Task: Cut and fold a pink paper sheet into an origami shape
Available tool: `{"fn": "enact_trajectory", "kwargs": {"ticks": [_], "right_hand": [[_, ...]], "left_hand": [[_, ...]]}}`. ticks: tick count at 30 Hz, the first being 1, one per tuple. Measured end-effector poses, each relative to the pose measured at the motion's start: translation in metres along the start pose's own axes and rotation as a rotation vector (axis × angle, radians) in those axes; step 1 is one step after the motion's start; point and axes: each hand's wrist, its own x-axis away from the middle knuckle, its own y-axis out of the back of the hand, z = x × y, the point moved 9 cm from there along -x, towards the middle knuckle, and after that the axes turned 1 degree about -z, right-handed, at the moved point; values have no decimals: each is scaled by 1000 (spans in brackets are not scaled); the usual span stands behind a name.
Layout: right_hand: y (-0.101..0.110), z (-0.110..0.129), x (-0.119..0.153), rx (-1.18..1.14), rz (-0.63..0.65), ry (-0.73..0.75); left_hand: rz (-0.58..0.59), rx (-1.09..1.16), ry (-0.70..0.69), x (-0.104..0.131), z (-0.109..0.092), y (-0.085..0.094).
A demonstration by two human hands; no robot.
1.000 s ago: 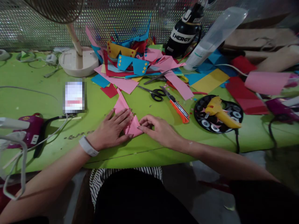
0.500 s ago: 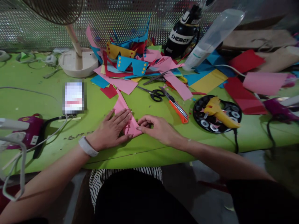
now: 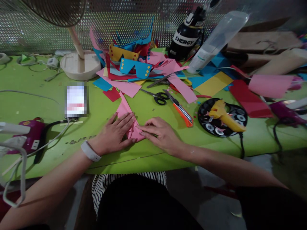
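Note:
A folded pink paper lies on the green table near its front edge. My left hand rests flat on it, fingers and thumb spread, covering its left and middle part. My right hand is at the paper's lower right corner, its fingers curled and their tips touching the folded part. Whether a bit of paper is pinched between them is too small to tell. Beyond the hands lie black-handled scissors and an orange utility knife.
A yellow glue gun lies on a black tray at the right. Paper masks and scraps are heaped at the back, beside a black bottle. A phone, a fan base and cables are at the left.
My right hand has shifted slightly inward over the lower right corner of the pink paper, its fingers now on the fold. My left hand has barely moved.

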Motion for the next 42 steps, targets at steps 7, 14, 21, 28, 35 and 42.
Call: {"fn": "enact_trajectory", "kwargs": {"ticks": [7, 14, 21, 28, 35, 42], "right_hand": [[4, 28, 5, 333, 8, 228], [0, 41, 11, 530, -2, 276], [1, 41, 10, 542, -32, 288], [1, 42, 8, 566, -32, 294], [1, 42, 9, 546, -58, 284], [1, 43, 8, 545, -69, 293]], "left_hand": [[20, -16, 11, 0, -1, 0], [5, 4, -4, 0, 0, 2], [6, -5, -12, 0, -1, 1], [-6, -16, -19, 1, -1, 1], [-8, -23, -30, 0, -2, 2], [13, -22, -20, 0, -1, 1]]}}
